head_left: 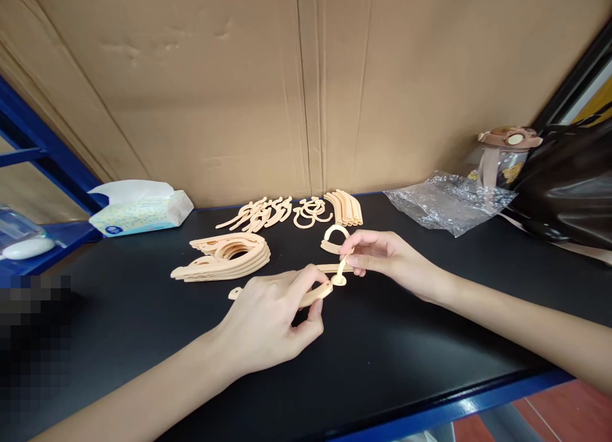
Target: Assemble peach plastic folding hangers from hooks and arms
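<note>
My left hand (282,311) is closed, thumb and fingers gripping a beige plastic hanger arm (318,294) with a small hole at its end. The arm's other end sticks out past the knuckles. My right hand (389,260) pinches a curved beige hanger piece (340,273) with a round, flat foot, held at the hole end of the arm. Whether the two touch, I cannot tell. Just behind the fingers lie a straight beige bar (329,268) and a curved beige piece (336,231) on the black table (382,346).
A stack of beige hangers (229,257) lies left of centre. Farther back are piles of loose pieces (265,213), hooks (313,209) and curved arms (345,207). A tissue pack (138,212), a clear plastic bag (444,203), a bottle (509,155) and a black bag (568,180) flank them.
</note>
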Motion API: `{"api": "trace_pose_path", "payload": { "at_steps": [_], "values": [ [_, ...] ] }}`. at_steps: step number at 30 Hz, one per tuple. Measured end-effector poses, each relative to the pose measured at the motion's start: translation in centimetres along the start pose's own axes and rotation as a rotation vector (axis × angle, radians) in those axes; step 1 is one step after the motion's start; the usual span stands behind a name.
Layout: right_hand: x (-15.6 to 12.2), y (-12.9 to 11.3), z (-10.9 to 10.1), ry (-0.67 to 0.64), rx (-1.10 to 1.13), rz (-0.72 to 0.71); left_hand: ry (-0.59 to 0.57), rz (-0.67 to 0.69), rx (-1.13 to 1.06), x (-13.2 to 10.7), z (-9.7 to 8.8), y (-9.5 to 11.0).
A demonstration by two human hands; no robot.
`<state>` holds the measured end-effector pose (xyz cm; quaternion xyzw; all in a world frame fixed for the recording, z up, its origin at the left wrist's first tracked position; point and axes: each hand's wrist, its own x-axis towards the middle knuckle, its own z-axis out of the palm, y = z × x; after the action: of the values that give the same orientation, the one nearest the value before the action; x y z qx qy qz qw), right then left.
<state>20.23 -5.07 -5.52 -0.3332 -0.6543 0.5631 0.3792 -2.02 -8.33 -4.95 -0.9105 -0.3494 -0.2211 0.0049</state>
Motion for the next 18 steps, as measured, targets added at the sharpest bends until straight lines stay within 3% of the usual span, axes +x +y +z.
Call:
{"api": "trace_pose_path", "payload": {
  "at_steps": [18],
  "values": [
    [0.09, 0.16, -0.19, 0.001, 0.000, -0.010, -0.063, 0.098, -0.021, -0.02, 0.02, -0.43]
  ]
}}
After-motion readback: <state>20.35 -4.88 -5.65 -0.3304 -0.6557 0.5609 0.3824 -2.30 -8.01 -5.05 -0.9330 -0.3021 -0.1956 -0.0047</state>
